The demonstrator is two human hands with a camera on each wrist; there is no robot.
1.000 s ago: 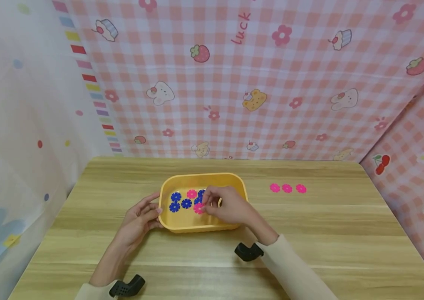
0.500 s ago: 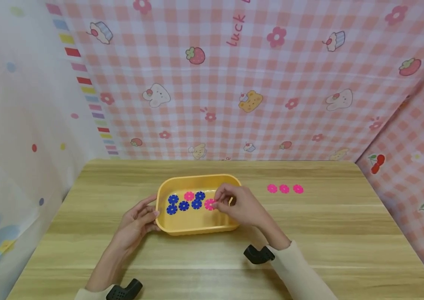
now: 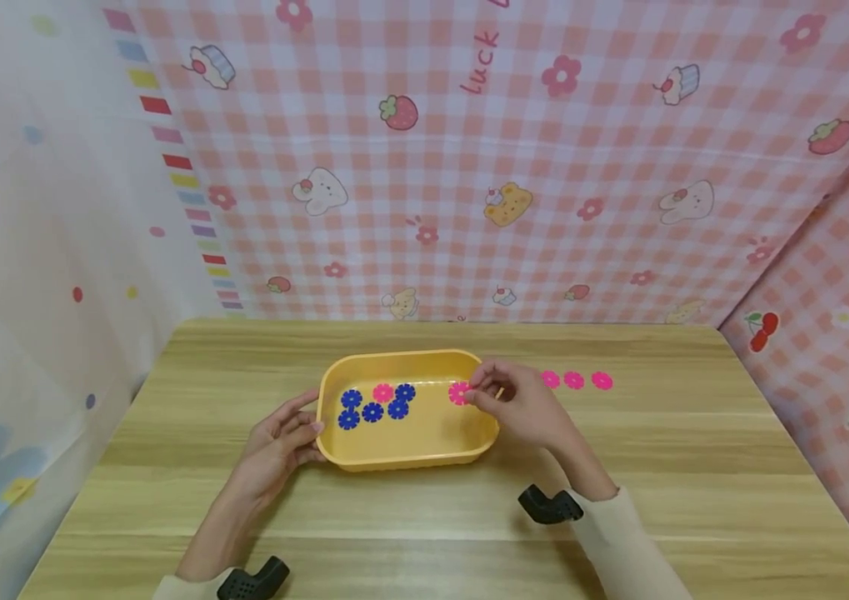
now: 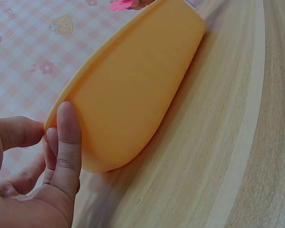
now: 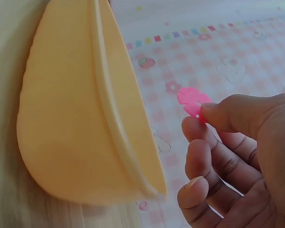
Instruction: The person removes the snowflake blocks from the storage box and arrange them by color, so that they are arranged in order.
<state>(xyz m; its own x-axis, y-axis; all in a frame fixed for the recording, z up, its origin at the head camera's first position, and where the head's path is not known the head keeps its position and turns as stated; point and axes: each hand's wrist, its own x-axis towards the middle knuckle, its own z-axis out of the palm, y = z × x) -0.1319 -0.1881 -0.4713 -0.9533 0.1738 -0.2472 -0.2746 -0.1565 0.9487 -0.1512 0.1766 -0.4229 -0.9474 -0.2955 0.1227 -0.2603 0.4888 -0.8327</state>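
A yellow plastic basket-like tray (image 3: 424,446) sits on the table, its left end gripped by my left hand (image 3: 277,446) between thumb and fingers. In the left wrist view the thumb and fingers close on the tray's rim (image 4: 99,57). My right hand (image 3: 525,408) pinches a pink notched snowflake disc (image 3: 459,393) between thumb and forefinger, over the tray's right end. The right wrist view shows this disc (image 5: 192,100) at the fingertips, above the rim. Inside the tray lie several blue snowflake discs (image 3: 373,412) and one pink disc (image 3: 382,392), grouped to the left.
Three pink discs (image 3: 574,381) lie in a row on the wood-grain table (image 3: 664,467), right of the tray. A pink checked cloth (image 3: 454,167) hangs behind the table's back edge, with more printed cloth at both sides.
My right hand has moved right across the tray with the pink disc pinched, away from the blue discs to the right rim. My left hand keeps its hold on the tray.
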